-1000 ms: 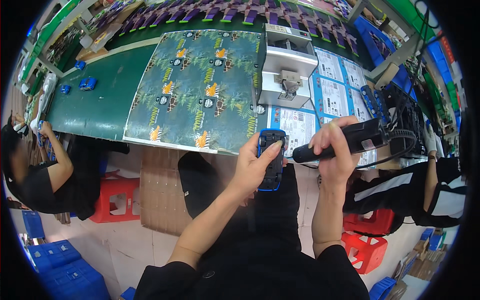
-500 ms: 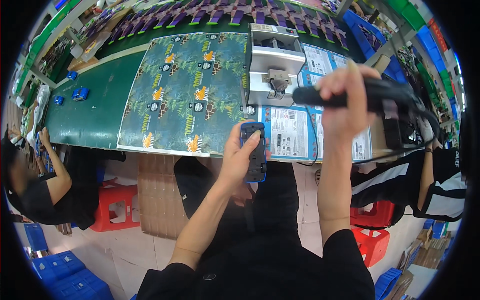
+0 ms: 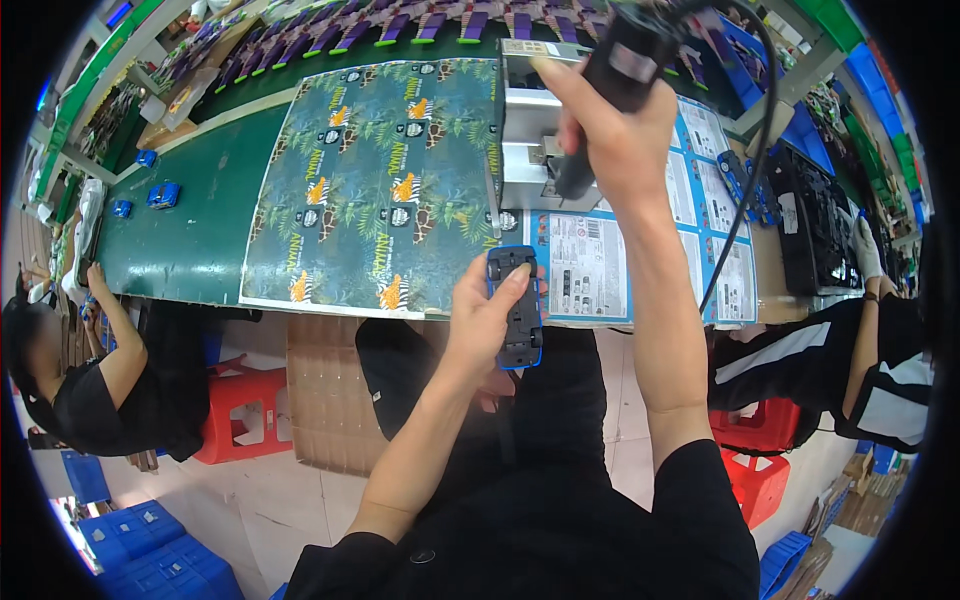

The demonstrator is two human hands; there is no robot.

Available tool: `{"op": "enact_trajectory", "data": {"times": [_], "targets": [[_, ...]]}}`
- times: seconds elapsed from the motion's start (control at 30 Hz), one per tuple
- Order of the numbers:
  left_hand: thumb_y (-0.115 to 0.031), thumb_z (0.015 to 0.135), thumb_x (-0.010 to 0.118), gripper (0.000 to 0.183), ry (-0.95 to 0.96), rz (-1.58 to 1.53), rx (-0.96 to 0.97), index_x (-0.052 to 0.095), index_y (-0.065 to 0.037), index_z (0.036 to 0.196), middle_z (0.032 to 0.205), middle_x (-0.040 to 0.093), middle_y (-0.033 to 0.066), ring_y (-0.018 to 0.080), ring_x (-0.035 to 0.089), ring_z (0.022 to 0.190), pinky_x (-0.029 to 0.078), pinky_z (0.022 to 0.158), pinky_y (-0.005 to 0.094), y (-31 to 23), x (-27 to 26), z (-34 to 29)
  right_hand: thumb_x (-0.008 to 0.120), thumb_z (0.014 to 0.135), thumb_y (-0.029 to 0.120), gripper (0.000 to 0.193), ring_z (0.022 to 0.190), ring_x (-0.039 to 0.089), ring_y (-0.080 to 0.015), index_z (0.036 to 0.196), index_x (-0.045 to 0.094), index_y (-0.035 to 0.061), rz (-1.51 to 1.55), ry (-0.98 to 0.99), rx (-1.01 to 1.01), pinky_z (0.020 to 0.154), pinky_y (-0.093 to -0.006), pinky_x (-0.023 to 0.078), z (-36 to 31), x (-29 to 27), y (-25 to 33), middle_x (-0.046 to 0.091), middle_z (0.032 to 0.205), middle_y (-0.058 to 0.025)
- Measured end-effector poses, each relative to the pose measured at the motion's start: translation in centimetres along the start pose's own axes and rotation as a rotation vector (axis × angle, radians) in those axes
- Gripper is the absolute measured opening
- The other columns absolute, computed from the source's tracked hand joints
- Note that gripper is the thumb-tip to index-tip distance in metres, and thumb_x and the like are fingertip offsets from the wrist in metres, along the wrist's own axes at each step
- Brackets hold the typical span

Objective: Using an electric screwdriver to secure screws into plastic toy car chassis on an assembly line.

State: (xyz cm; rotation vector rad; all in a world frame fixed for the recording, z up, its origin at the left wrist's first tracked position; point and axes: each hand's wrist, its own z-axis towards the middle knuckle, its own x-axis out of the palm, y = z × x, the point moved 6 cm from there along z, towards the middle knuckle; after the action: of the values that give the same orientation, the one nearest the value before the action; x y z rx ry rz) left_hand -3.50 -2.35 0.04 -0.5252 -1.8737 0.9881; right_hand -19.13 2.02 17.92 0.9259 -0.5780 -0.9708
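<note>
Right hand [image 3: 622,140] grips black tool [image 3: 628,65]: align squarely with metal machine [image 3: 524,165]. Left hand [image 3: 482,318] clamps toy car [image 3: 521,325], mid-frame.

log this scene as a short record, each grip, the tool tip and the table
left grip: holding blue-edged toy car, dark underside up
right grip: closed around black corded tool
tool tip: at silver machine, contact unclear
table: green, animal-print sheet left of machine, small blue car further left
</note>
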Motion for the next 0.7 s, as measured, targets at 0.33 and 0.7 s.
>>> {"op": "enact_trajectory", "data": {"times": [0.33, 0.7], "targets": [[-0.017, 0.096, 0.063, 0.024, 0.048, 0.056, 0.057, 0.057, -0.002, 0.112, 0.099, 0.067, 0.0092, 0.0131, 0.067, 0.079, 0.057, 0.065, 0.0280, -0.3, 0.5, 0.0, 0.063, 0.091, 0.009, 0.015, 0.045, 0.049, -0.0141, 0.091, 0.050, 0.0009, 0.515, -0.019, -0.050, 0.052, -0.0311, 0.049, -6.9, -1.8, 3.0, 0.049, 0.059, -0.0059], [-0.010, 0.094, 0.064, 0.021, 0.029, 0.022, 0.072, 0.058, -0.001, 0.112, 0.093, 0.067, 0.0052, 0.0095, 0.065, 0.078, 0.054, 0.068, 0.0253, -0.2, 0.8, 0.1, 0.061, 0.090, 0.005, 0.018, 0.047, 0.047, -0.0131, 0.087, 0.044, 0.0044, 0.206, 0.142, -0.206, 0.050, -0.0302, 0.046, -8.2, 0.4, 1.2, 0.049, 0.063, -0.0062]]}}
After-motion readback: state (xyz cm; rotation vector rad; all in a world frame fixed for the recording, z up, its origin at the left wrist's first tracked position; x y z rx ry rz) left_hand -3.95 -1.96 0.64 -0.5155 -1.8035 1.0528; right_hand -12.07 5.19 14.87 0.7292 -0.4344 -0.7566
